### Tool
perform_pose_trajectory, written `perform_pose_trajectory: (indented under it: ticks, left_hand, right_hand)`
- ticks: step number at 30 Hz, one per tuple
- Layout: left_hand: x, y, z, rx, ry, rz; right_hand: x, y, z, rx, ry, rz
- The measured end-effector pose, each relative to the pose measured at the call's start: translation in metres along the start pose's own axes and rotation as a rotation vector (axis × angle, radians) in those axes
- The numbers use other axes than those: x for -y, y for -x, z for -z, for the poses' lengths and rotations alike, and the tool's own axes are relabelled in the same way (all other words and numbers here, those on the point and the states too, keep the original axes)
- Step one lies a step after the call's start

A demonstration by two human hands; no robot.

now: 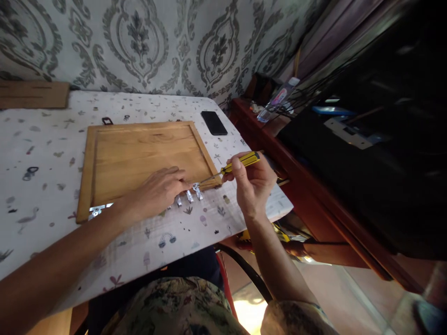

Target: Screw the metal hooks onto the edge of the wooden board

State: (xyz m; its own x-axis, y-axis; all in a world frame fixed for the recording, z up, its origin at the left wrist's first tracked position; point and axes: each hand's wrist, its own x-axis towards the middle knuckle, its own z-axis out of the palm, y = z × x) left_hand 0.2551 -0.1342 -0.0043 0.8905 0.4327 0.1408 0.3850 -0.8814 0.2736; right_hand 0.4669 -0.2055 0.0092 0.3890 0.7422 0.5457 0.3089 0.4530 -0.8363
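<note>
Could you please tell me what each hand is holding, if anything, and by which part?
The right hand grips a screwdriver by its yellow handle. The left hand grips nothing; it rests on the wooden panel.

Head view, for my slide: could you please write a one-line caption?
Right hand sets a yellow-handled screwdriver to a metal hinge on a wooden door panel, left hand pressing beside it.

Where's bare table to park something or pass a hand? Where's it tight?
Free: tablecloth left of the wooden panel; far strip between panel and wall, left of the phone; near strip along the front edge. Crowded: panel's near right corner, where left hand, right hand, screwdriver and hinge meet.
</note>
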Motion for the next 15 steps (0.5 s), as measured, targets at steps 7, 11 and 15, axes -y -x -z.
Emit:
perform_pose_trajectory:
  ticks: [7,11,15]
  left_hand:
    - [-0.002,0.000,0.003,0.010,-0.016,0.001]
    - [-0.001,0.001,0.001,0.007,-0.024,0.000]
    - [-0.002,0.001,0.001,0.008,-0.023,0.015]
  right_hand:
    - [0.000,-0.002,0.000,0.032,0.026,-0.030]
    - [-0.002,-0.004,0.007,0.019,0.172,-0.020]
    - [0.000,-0.006,0.019,0.298,0.337,-0.126]
